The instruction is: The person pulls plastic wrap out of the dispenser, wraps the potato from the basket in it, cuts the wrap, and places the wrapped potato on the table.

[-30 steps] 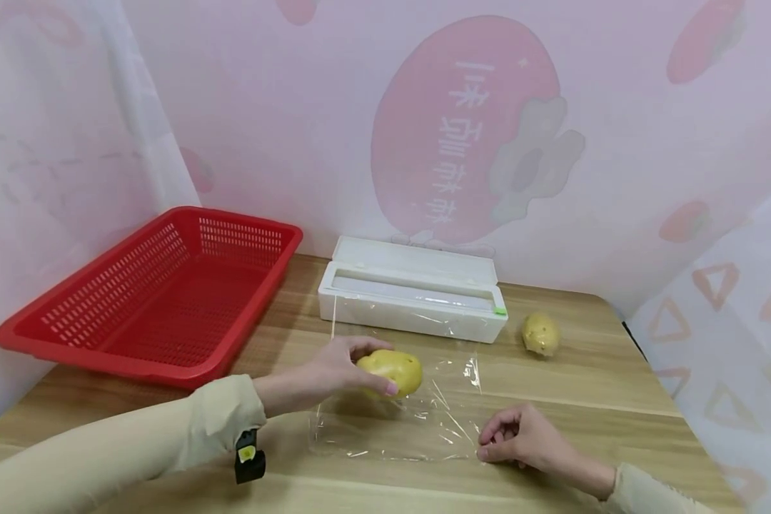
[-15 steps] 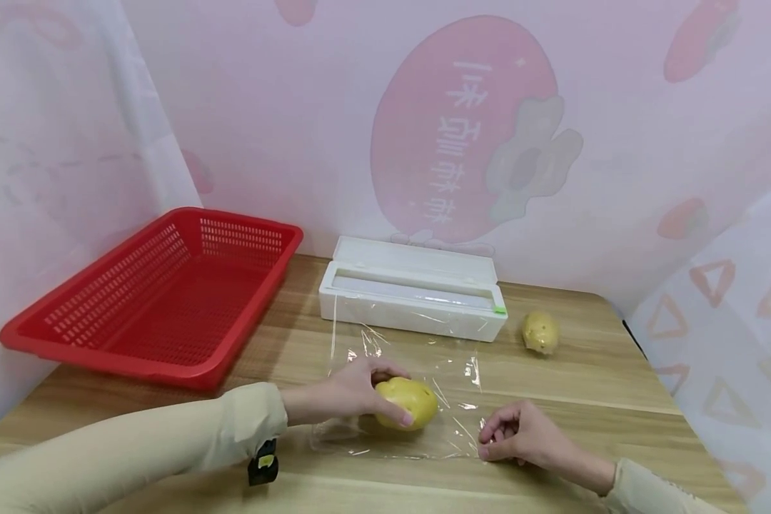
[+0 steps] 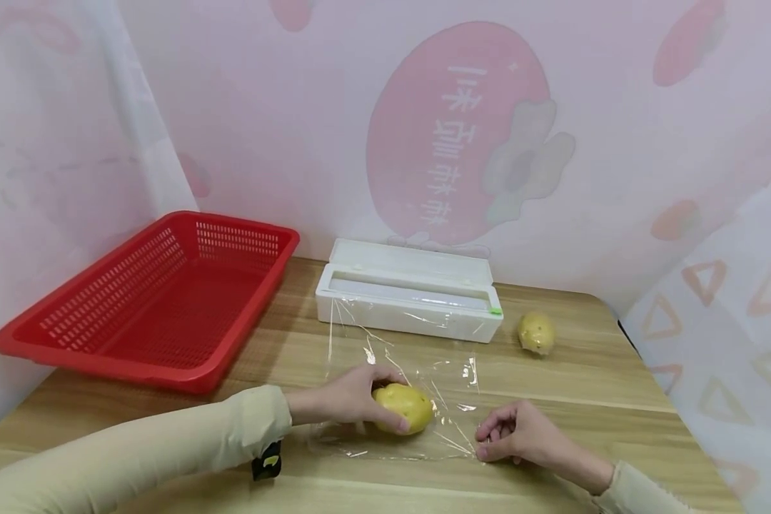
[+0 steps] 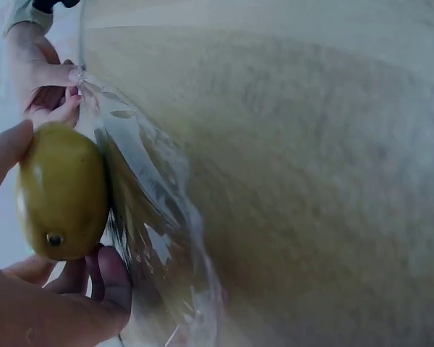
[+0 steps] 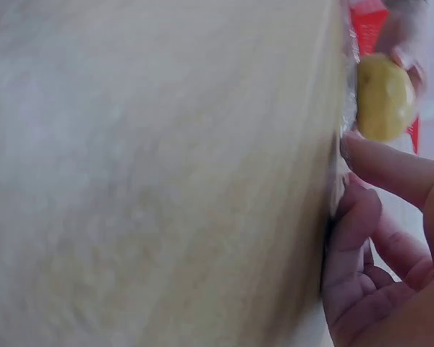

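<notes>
My left hand [image 3: 353, 397] grips a yellow potato [image 3: 406, 409] from its left side, thumb in front and fingers behind. Beneath the potato spreads a sheet of clear plastic wrap [image 3: 417, 446], drawn out from the white wrap box [image 3: 411, 318]. My right hand [image 3: 520, 439] pinches the sheet's near right corner between thumb and curled fingers. In the left wrist view the potato [image 4: 61, 191] sits between thumb and fingers, beside the wrinkled wrap [image 4: 155, 210]. From the right wrist, the fingers [image 5: 362, 231] show low at the table surface, with the potato [image 5: 383, 97] beyond them.
A red slotted basket [image 3: 231, 350] stands at the left. The wrap box has its lid [image 3: 411, 261] raised and a roll inside. Right of the box lies a second potato [image 3: 536, 333], with shiny film on it. A printed curtain [image 3: 295, 143] hangs behind the wooden table [image 3: 591, 385].
My left hand has brought the potato toward me and slightly right, down onto the near part of the wrap. The right hand keeps its pinch at the corner.
</notes>
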Demonstrator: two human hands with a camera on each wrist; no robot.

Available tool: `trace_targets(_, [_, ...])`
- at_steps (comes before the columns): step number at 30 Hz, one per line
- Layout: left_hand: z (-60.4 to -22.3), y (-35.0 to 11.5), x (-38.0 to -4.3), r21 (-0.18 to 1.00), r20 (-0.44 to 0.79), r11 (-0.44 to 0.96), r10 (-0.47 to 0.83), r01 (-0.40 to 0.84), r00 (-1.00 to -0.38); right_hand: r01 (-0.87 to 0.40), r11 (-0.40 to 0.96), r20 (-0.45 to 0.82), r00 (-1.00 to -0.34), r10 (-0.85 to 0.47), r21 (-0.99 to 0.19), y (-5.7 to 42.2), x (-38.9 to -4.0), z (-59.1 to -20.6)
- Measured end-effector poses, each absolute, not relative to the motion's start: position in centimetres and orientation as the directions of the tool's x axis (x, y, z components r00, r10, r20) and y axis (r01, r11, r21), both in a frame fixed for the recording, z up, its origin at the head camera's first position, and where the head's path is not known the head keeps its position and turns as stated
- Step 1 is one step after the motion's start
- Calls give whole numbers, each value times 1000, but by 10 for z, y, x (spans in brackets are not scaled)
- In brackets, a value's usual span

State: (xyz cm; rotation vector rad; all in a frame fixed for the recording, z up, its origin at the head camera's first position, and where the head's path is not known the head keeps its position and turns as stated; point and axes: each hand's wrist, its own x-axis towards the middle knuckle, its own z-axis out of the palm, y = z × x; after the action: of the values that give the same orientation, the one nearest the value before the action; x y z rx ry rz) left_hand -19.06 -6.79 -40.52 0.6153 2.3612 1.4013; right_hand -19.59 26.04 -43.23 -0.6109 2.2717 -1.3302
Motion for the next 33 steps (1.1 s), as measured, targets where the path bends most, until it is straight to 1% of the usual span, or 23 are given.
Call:
trace_targets(5, [-405, -67, -192, 858, -40, 442, 563, 260, -825, -132, 434, -157, -808, -568, -891, 261, -198, -430])
trace_targets(9, [-403, -66, -192, 800, -18, 499, 576, 333, -818, -114, 418, -170, -794, -584, -901, 262, -200, -428])
trace_targets(12, [-399, -67, -190, 779, 2, 509, 582, 366, -813, -75, 392, -197, -768, -609, -917, 264, -202, -424])
trace_targets(16, [-390, -73, -183, 758, 38, 513, 580, 402, -813, -27, 358, -232, -716, -658, -933, 270, -204, -418])
trace_targets(19, [-379, -83, -176, 698, 55, 553, 592, 455, -804, -28, 347, -230, -696, -680, -938, 275, -203, -411])
trace_targets(21, [-371, -90, -171, 646, 58, 576, 616, 500, -785, -86, 358, -198, -704, -682, -930, 275, -202, -404])
trace_targets(23, [-364, -96, -167, 609, 52, 576, 657, 545, -752, -170, 369, -143, -714, -685, -914, 272, -201, -396])
trace_targets(25, [-359, -103, -167, 605, 39, 545, 707, 580, -706, -265, 388, -83, -725, -684, -883, 266, -201, -386])
trace_targets(27, [-358, -108, -169, 626, 32, 493, 758, 604, -652, -367, 383, -9, -713, -701, -848, 256, -202, -379])
trace_targets(28, [-359, -111, -171, 640, 37, 459, 783, 617, -621, -415, 369, 30, -697, -717, -832, 252, -202, -376])
trace_targets(30, [-362, -116, -175, 668, 44, 399, 822, 629, -568, -518, 315, 115, -639, -761, -795, 244, -205, -373])
trace_targets(31, [-364, -119, -176, 677, 50, 374, 836, 634, -546, -569, 278, 156, -597, -787, -774, 240, -207, -374])
trace_targets(33, [-370, -126, -178, 694, 53, 343, 852, 633, -520, -652, 197, 230, -509, -830, -732, 236, -209, -378])
